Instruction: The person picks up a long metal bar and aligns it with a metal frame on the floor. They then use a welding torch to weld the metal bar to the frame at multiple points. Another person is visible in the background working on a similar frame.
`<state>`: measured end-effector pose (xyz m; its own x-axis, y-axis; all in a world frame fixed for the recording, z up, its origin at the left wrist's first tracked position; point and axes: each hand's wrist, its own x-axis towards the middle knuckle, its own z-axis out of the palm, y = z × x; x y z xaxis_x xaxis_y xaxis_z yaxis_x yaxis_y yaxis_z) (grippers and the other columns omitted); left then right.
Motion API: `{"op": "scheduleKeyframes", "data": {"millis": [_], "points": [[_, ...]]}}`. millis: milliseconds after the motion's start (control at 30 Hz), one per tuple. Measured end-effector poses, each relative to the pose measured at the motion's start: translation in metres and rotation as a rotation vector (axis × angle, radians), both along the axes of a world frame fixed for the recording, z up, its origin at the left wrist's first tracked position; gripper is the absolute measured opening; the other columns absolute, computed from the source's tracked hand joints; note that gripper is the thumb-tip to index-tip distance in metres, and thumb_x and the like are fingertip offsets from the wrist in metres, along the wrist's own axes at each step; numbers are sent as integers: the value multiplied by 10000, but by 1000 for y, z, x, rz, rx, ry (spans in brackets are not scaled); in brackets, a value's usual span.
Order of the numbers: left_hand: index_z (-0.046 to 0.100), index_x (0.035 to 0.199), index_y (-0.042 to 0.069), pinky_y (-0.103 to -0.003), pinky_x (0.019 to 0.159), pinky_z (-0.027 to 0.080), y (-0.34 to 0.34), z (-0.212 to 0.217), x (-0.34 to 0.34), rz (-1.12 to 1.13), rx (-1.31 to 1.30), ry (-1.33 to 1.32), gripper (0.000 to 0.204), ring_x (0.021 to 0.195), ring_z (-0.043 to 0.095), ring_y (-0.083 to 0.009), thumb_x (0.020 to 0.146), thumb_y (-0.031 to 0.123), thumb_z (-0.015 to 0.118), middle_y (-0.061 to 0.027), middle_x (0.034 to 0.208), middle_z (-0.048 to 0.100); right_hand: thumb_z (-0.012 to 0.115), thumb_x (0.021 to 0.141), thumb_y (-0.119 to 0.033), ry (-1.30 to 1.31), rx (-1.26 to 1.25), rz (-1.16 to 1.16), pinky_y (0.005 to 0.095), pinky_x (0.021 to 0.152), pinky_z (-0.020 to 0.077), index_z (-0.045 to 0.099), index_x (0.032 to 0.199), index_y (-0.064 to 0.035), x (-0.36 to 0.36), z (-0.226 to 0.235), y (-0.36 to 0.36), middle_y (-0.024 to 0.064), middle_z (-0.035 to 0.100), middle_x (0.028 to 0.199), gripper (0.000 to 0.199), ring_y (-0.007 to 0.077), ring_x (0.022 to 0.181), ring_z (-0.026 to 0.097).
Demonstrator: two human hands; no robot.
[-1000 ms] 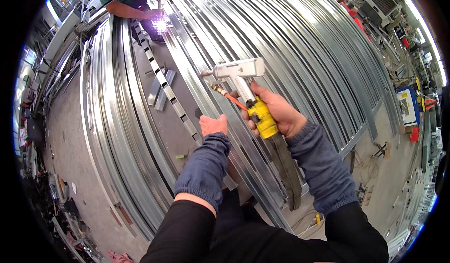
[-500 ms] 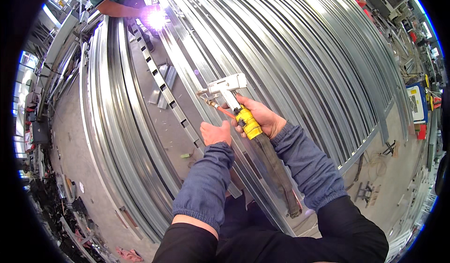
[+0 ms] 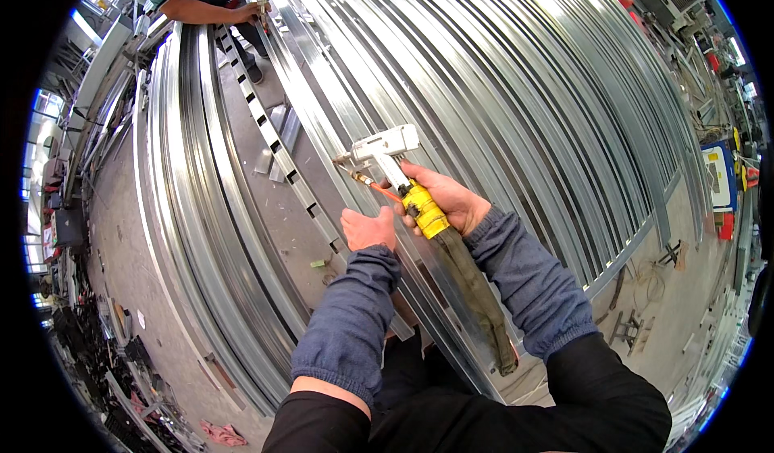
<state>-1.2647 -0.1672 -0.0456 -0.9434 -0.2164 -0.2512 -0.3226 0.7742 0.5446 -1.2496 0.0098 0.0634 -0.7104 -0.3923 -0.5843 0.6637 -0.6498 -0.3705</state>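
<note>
A white hand-held welding gun (image 3: 389, 142) is in my right hand (image 3: 454, 199). My fingers wrap its grip, which is bound with yellow tape (image 3: 427, 217). From that grip a dark fabric-sleeved hose (image 3: 476, 304) runs down toward me, and a thin orange tube joins the brass fitting by the nozzle. The gun's tip points left, over a long metal profile (image 3: 322, 122). Just below the tip, my left hand (image 3: 368, 229) is closed, fingers curled in; whatever they hold is hidden. Blue-grey sleeve covers (image 3: 516, 279) wrap both forearms.
Long metal profiles (image 3: 484, 114) lie side by side across the right. More profiles (image 3: 193, 171) run along the left, beside a slotted metal strip (image 3: 282, 158). At the far left, a co-worker's arm (image 3: 201, 11) reaches over the metal. A pink cloth (image 3: 223, 434) lies on the floor.
The bright welding flash at the co-worker's hands has gone out. My welding gun has shifted very slightly left; both my hands keep their hold.
</note>
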Motion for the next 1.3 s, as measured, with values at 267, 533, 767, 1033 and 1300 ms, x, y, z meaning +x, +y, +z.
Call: {"op": "scheduleKeyframes", "data": {"millis": [267, 533, 767, 1033, 1300], "points": [[510, 1181, -51, -529, 998, 516, -1, -4, 0, -39, -11, -2, 705, 1162, 629, -468, 824, 434, 877, -272, 1210, 613, 476, 1133, -546, 8, 30, -21, 362, 494, 613, 592, 1169, -84, -1, 6, -11, 105, 680, 803, 478, 203, 607, 702], [519, 1235, -62, -516, 1049, 507, 3, 14, -1, -13, 38, -65, 733, 1226, 614, -458, 788, 398, 875, -269, 1253, 610, 487, 1134, -542, -2, 95, -8, 336, 532, 583, 670, 1266, -116, -2, 10, -20, 74, 665, 799, 483, 186, 600, 680], [518, 1235, -63, -509, 1049, 509, -3, 3, -3, -60, 19, -68, 729, 1220, 618, -453, 788, 392, 871, -259, 1237, 614, 497, 1121, -576, -24, 153, 10, 342, 545, 586, 671, 1273, -121, -1, 16, -22, 52, 646, 805, 511, 172, 614, 674], [522, 1221, -63, -512, 1041, 512, 0, 4, -2, -39, 21, -52, 697, 1200, 624, -457, 793, 368, 865, -262, 1222, 616, 493, 1118, -588, -2, 168, 19, 361, 553, 592, 668, 1285, -133, 2, 14, -22, 53, 645, 803, 515, 172, 618, 674], [533, 1192, -54, -527, 1013, 519, 0, 5, 0, -27, 25, -8, 664, 1164, 636, -463, 815, 386, 859, -263, 1187, 626, 495, 1117, -586, 0, 207, 30, 386, 562, 595, 650, 1293, -138, 7, 22, -22, 50, 636, 807, 506, 184, 621, 675]]}}
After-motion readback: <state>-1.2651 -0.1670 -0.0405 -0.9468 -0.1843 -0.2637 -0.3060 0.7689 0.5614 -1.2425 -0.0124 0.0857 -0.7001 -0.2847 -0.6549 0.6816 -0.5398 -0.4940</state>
